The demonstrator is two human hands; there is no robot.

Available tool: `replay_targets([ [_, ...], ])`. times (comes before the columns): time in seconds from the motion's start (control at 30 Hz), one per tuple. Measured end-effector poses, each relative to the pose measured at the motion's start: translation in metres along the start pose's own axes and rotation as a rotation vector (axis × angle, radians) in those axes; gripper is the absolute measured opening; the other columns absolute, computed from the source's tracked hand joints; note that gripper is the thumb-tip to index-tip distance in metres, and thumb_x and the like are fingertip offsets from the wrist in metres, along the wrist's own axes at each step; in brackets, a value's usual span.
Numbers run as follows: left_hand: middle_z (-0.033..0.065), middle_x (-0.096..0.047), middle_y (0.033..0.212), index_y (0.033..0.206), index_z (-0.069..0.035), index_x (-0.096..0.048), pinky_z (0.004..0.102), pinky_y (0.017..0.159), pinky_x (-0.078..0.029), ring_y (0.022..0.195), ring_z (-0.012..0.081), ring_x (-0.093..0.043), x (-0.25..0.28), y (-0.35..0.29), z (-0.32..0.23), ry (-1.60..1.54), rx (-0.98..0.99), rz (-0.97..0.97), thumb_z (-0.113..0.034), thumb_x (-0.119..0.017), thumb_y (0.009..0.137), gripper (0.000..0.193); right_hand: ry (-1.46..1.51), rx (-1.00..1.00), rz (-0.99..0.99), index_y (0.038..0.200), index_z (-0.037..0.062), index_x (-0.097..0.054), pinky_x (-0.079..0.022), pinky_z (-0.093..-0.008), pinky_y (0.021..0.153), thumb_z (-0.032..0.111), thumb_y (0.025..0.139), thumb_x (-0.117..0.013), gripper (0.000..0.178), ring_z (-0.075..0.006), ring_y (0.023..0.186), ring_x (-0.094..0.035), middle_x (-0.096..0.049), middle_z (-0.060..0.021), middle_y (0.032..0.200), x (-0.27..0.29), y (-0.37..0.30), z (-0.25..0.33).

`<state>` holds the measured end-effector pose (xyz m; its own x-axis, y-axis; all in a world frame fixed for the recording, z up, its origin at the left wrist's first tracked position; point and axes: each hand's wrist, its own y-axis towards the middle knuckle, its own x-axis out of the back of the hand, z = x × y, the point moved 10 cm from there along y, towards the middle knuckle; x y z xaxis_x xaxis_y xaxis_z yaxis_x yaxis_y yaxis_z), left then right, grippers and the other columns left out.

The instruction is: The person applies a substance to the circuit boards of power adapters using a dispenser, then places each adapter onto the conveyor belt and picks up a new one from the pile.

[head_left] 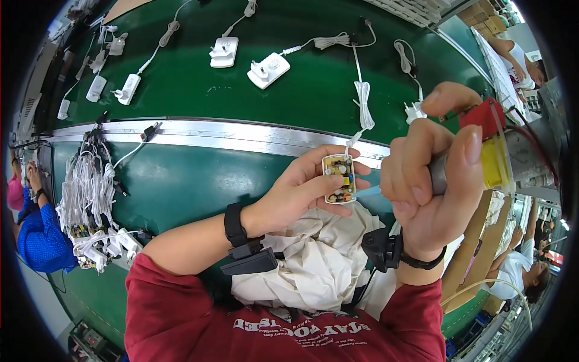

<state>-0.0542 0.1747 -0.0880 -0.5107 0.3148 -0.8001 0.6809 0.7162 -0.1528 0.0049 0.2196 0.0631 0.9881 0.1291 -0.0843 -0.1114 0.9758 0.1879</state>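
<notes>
My left hand [295, 187] holds a small open white adapter housing with a circuit board [339, 192] in it. The thumb lies on the board's parts and the fingers are behind. A white cable [362, 102] leads from its far end across the metal rail. My right hand [431, 163] is wrapped round a grey cylindrical tool [496, 161] with a yellow band and a red block. From this hand a pale blue tapered tip [374, 191] points left to the near right edge of the board. Whether the tip touches the board I cannot tell.
Beyond the metal rail [241, 136], several white plug adapters [268, 70] with cables lie on a green surface [181, 90]. A bundle of white cables with boards [87, 187] lies at left. White cloth [301, 259] covers my lap. A cardboard box [470, 265] stands at right. Other people sit on both sides.
</notes>
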Motion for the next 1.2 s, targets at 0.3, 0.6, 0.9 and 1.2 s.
replay_targets([
  [0.3,0.0119,-0.043,0.133,0.137,-0.007,-0.03,0.0423,0.095,-0.048,0.118,0.0232,-0.049,-0.007,-0.001,0.007,-0.159,0.041,0.081,-0.017,-0.039,0.098,0.042,-0.129,0.039,0.105,0.095,0.0071,-0.035,-0.024,-0.0214,0.034,0.042,0.097,-0.037,0.035,-0.0055,0.035,-0.027,-0.033,0.0024,0.049,-0.012,-0.007,-0.007],
  [0.6,0.0121,-0.042,0.133,0.137,-0.006,-0.029,0.0425,0.095,-0.048,0.119,0.0233,-0.049,-0.01,0.0,0.005,-0.199,0.033,0.089,-0.018,-0.038,0.098,0.042,-0.056,0.009,0.05,0.103,0.0041,-0.037,-0.024,-0.0212,0.034,0.041,0.098,-0.034,0.037,-0.0054,0.036,-0.028,-0.033,0.0026,0.049,-0.003,-0.005,-0.005],
  [0.9,0.0092,-0.047,0.129,0.132,-0.009,-0.036,0.0386,0.093,-0.048,0.118,0.0203,-0.049,-0.021,0.038,-0.038,0.19,-0.12,0.13,-0.016,-0.047,0.095,0.039,0.066,0.029,0.015,0.11,0.0013,-0.039,-0.023,-0.021,0.034,0.039,0.099,-0.031,0.04,-0.0053,0.036,-0.029,-0.033,0.0028,0.049,0.008,-0.002,0.002],
  [1.2,0.0119,-0.055,0.099,0.108,-0.004,-0.053,0.0334,0.075,-0.05,0.091,0.0264,-0.057,-0.123,0.077,-0.109,1.378,-1.33,0.353,-0.019,-0.068,0.075,0.04,0.071,0.016,-0.027,0.107,-0.0002,-0.04,-0.022,-0.021,0.034,0.038,0.099,-0.033,0.039,-0.005,0.035,-0.026,-0.031,0.0027,0.048,0.003,-0.01,0.007],
])
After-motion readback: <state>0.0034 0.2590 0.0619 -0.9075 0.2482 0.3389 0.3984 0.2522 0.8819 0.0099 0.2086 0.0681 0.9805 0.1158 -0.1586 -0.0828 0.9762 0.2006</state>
